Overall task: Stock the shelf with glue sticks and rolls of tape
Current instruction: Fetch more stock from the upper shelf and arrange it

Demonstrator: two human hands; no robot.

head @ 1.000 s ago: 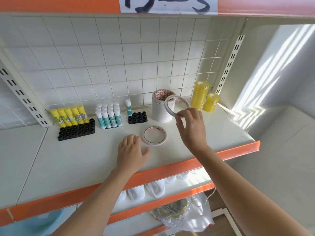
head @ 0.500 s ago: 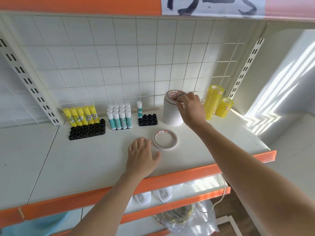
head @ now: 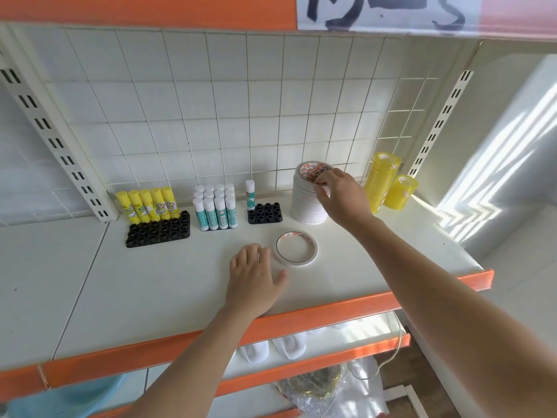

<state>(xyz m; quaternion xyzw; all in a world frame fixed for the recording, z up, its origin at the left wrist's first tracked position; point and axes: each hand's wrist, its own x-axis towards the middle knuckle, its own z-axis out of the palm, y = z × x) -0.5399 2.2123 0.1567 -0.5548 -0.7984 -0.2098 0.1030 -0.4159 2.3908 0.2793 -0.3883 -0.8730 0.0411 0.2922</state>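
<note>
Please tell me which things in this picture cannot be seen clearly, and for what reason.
- Top roll of the white tape stack, head view: the right hand covers part of it, so whether the fingers still pinch it is unclear.
- Glue stick labels: too small to read.
- Sign above: cut off by the top edge.
- White items on the lower shelf: hidden behind the orange shelf edge.
</note>
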